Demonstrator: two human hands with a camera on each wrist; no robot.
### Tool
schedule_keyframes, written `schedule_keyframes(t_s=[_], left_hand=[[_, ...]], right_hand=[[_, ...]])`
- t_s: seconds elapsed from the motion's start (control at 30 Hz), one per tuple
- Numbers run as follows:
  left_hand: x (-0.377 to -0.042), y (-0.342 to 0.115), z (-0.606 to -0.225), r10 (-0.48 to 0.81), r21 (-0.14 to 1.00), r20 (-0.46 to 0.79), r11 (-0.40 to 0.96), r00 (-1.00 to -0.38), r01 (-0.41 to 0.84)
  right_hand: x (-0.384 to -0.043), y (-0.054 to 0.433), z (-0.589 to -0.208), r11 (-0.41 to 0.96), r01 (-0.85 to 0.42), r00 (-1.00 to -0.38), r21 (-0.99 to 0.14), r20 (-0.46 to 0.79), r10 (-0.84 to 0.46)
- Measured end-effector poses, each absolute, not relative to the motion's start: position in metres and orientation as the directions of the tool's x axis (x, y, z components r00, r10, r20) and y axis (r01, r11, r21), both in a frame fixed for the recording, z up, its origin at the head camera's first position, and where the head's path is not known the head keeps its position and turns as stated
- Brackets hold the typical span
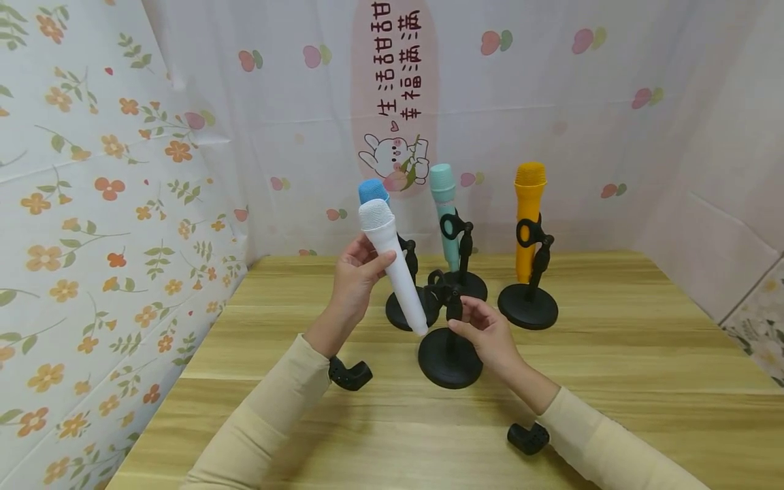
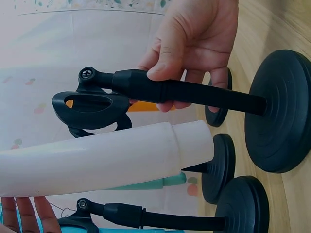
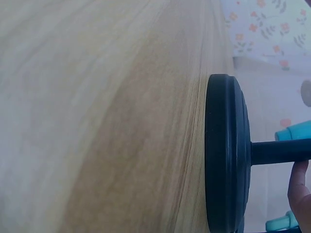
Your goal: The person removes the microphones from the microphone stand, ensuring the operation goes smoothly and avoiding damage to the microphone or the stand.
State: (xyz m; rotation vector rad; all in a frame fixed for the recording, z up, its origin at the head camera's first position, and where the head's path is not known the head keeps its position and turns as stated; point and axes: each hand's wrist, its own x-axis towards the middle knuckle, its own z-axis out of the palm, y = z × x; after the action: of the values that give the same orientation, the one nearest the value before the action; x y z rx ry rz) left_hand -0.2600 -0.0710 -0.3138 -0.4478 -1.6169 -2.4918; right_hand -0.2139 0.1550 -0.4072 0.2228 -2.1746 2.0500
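My left hand [image 1: 358,275] grips a white microphone [image 1: 398,272] by its upper handle, head up and to the left. The microphone's lower end tilts down beside the clip of a black microphone stand [image 1: 450,364], apart from the clip in the left wrist view. Thumb and fingers of my right hand [image 1: 490,337] pinch this stand's stem below the clip. The stand is upright, its round base [image 3: 226,155] on the table. Behind the white microphone, a blue microphone [image 1: 372,190] is partly hidden, with another black stand [image 1: 401,309] there.
Farther back, a mint-green microphone [image 1: 442,180] and a yellow microphone [image 1: 529,197] are held upright in black stands. The wooden table [image 1: 392,435] meets a printed cloth backdrop [image 1: 294,136] behind and a floral cloth [image 1: 92,224] at left. Black wrist-worn pieces show below both wrists.
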Motion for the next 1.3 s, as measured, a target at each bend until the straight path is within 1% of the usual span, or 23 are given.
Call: schedule_keyframes(t_s=[0.17, 0.33, 0.7, 0.97, 1.3], left_hand=[[-0.259, -0.072, -0.315, 0.047, 0.885, 0.315, -0.375, -0.948, 0.275], [-0.257, -0.075, -0.316, 0.050, 0.907, 0.296, -0.327, -0.954, 0.265], [-0.253, -0.083, -0.320, 0.063, 0.949, 0.263, -0.196, -0.963, 0.246], [-0.248, -0.091, -0.325, 0.069, 0.970, 0.228, -0.101, -0.971, 0.220], [-0.242, -0.101, -0.330, 0.063, 0.984, 0.177, -0.018, -0.982, 0.176]], right_hand=[[-0.215, 0.156, -0.407, 0.048, -0.209, -0.978, -0.977, 0.209, -0.006], [-0.215, 0.158, -0.406, 0.055, -0.185, -0.983, -0.981, 0.185, -0.007], [-0.216, 0.158, -0.405, 0.023, -0.174, -0.984, -0.984, 0.174, -0.027], [-0.215, 0.158, -0.404, 0.033, -0.157, -0.987, -0.987, 0.157, -0.021], [-0.216, 0.157, -0.400, -0.019, -0.153, -0.988, -0.988, 0.153, -0.034]])
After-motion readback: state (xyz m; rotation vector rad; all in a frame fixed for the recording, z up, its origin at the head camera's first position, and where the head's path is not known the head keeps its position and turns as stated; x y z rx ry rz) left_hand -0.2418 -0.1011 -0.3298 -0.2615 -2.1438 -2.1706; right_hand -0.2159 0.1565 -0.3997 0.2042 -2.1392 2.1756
